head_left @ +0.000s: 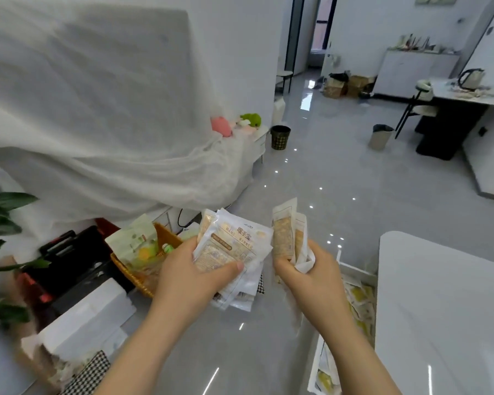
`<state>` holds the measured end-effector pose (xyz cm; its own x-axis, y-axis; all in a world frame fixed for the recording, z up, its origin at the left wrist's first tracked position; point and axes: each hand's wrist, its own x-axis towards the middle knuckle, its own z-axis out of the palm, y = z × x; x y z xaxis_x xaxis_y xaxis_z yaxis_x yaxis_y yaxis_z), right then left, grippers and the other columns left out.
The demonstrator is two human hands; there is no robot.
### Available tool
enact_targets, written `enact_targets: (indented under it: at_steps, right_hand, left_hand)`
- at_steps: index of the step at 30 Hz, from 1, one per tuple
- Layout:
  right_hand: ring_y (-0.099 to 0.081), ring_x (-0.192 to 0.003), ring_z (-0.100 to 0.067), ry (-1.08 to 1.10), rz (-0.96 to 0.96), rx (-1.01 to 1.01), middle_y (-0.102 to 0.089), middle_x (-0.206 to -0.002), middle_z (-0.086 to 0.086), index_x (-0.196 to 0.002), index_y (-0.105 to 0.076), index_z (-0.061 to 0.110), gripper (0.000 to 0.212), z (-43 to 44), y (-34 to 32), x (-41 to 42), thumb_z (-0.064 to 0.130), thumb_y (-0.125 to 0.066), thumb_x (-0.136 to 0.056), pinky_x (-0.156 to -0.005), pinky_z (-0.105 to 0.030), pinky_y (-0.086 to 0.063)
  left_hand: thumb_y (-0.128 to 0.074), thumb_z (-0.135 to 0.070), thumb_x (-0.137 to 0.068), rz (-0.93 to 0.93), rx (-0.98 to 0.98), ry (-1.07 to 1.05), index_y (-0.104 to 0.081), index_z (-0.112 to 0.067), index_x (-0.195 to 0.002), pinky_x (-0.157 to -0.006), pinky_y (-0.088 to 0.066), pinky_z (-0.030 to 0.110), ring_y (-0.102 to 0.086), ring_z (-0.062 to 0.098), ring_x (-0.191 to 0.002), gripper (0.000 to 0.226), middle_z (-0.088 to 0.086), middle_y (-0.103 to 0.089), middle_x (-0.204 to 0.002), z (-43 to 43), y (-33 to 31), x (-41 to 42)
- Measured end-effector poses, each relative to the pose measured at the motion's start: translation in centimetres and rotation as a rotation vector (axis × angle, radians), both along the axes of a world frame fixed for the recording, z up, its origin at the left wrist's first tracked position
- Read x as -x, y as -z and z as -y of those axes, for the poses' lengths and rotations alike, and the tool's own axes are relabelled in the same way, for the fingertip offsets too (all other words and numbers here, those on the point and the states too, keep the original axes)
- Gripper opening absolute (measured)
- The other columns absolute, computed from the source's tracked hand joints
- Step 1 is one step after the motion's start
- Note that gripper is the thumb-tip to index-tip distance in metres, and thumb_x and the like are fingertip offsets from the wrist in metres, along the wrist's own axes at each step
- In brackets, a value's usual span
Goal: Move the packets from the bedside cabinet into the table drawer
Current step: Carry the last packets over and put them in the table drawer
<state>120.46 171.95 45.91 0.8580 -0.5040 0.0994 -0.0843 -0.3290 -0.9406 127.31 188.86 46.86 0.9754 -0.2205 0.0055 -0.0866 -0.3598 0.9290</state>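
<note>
Your left hand [194,276] has its grip curled round a fanned stack of white-and-tan hand-warmer packets [234,246]. Your right hand [308,273] clutches two slimmer tan packets [284,232]. You're mid-carry, I'd judge. Next, lower both loads rightward into the open white drawer [354,271] (yellow sachets already inside) under the white worktop [439,309].

One wide-angle view from the person's head faces forward and down, close above the left hand [194,269] and right hand [305,277], floor [340,178] beyond.
</note>
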Motion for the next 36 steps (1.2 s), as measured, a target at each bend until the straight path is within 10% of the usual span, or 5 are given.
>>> enact_targets:
  at_steps: [15, 28, 36]
  right_hand:
    - [-0.058, -0.069, -0.035, 0.566, -0.075, -0.002, -0.062, -0.079, -0.018, -0.085, -0.06, 0.004, 0.015, 3.4, 1.8, -10.5, 0.018, -0.064, -0.081, -0.056, -0.036, -0.05]
    - [-0.048, -0.054, -0.01, 0.937, -0.084, -0.056, -0.058, -0.065, -0.007, -0.071, -0.056, 0.011, 0.008, 11.4, 3.0, -10.9, 0.01, -0.06, -0.078, -0.046, -0.012, -0.039]
    - [-0.054, -0.062, -0.02, 1.053, -0.099, -0.047, -0.061, -0.072, -0.009, -0.073, -0.057, 0.011, 0.012, 20.9, 2.8, -11.1, 0.022, -0.059, -0.07, -0.054, -0.028, -0.044]
  left_hand:
    - [-0.084, -0.028, -0.066, -0.018, -0.06, 0.577, -0.069, -0.027, -0.093, -0.053, -0.047, 0.005, -0.065, -0.01, -0.072, 0.03, -0.018, -0.073, -0.081, 9.4, 1.6, -19.4]
    - [-0.085, -0.024, -0.066, -0.052, -0.049, 0.919, -0.069, -0.028, -0.089, -0.053, -0.05, 0.01, -0.067, -0.005, -0.069, 0.028, -0.018, -0.073, -0.079, 23.6, 3.3, -23.3]
    - [-0.084, -0.025, -0.066, -0.034, -0.071, 1.054, -0.069, -0.03, -0.087, -0.059, -0.052, 0.016, -0.067, -0.005, -0.069, 0.027, -0.018, -0.073, -0.08, 35.9, 2.9, -23.1]
